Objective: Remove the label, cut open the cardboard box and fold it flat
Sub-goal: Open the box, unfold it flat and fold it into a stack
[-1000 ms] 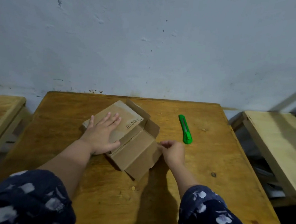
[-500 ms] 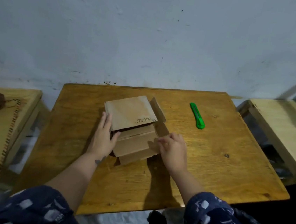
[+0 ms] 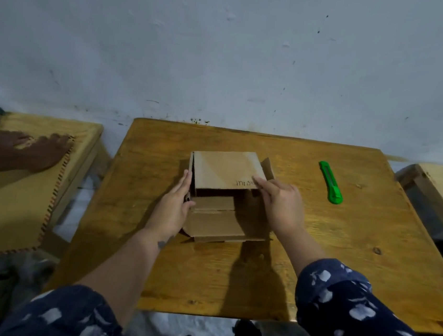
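Note:
A brown cardboard box (image 3: pixel 223 169) stands in the middle of the wooden table (image 3: pixel 314 259), its open end facing me with flaps spread toward the front. Handwriting shows on the near right corner of its top panel. My left hand (image 3: pixel 174 206) lies flat against the box's left side, thumb at the open front edge. My right hand (image 3: pixel 279 204) rests on the box's right front corner, fingers on the top panel over the writing. A green utility knife (image 3: pixel 331 182) lies on the table to the right of the box, apart from both hands.
A lower wooden bench (image 3: pixel 17 173) stands to the left, with another person's hand (image 3: pixel 36 149) resting on it. A second wooden table (image 3: pixel 441 196) is at the right edge. A pale wall rises right behind the table.
The box has turned square to me and now stands with its top panel raised. My left hand slid from its top to its left side; my right hand rose onto the top right corner.

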